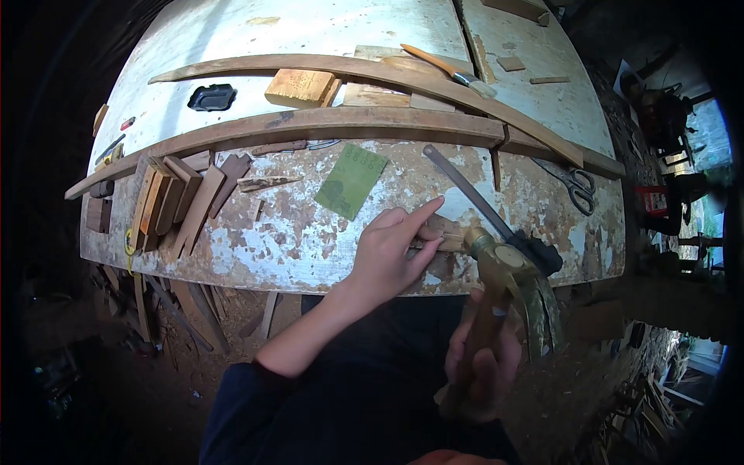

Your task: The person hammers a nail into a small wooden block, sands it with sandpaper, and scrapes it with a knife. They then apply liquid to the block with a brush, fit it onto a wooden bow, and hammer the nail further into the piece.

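Observation:
My right hand (484,360) is wrapped round the wooden handle of a claw hammer (508,267), raised close to the camera. The hammer's head hides part of the bench edge and lies just right of a small wood piece (452,239). My left hand (393,249) rests at the bench's front edge with its index finger stretched out. Its thumb and other fingers close on the small wood piece. A thin pale line shows by the fingertips, too small to name. Beyond the hands lie a flat metal file (473,190) with a dark handle and a green sandpaper sheet (351,182).
Long curved wooden strips (325,120) cross the worn bench (287,248). Several wood offcuts (167,194) lean together at left. Scissors (577,186) lie at right. Farther back are a paintbrush (449,70), a wood block (301,87) and a black tray (211,97).

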Motion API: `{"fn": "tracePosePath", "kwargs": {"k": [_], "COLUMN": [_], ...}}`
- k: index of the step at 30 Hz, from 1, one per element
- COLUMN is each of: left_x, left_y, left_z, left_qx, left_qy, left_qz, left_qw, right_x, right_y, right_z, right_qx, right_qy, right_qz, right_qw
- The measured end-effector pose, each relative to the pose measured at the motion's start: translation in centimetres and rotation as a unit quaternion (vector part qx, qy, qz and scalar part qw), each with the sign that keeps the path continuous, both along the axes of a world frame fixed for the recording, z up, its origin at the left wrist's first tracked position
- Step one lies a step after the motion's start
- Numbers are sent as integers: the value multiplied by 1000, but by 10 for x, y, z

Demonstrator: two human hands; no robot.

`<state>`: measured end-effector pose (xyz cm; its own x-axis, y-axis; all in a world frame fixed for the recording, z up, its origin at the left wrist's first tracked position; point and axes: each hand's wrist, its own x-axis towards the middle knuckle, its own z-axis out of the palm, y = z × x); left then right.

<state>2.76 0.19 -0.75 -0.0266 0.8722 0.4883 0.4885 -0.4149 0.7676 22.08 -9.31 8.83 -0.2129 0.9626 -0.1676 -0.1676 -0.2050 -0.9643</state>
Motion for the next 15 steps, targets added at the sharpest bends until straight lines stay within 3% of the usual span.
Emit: {"fn": "tracePosePath", "kwargs": {"k": [3, 5, 11, 13, 15], "left_x": [-1, -1, 0, -1, -1], "left_y": [1, 1, -1, 1, 0], "left_z": [1, 0, -1, 0, 1], "left_qx": [-2, 2, -7, -7, -11], "left_qy": [5, -4, -10, -7, -8], "left_qz": [-4, -5, -1, -4, -7], "left_qw": [1000, 1000, 1000, 1000, 1000], "right_x": [1, -13, 3, -2, -18], "right_y": [4, 21, -2, 2, 16], "right_z": [-4, -5, -11, -12, -10], "right_qx": [-27, -158, 34, -5, -137], "right_qy": [-11, -50, 14, 9, -13], "right_qz": [15, 4, 22, 20, -8], "right_qw": [999, 986, 999, 1000, 990]}}
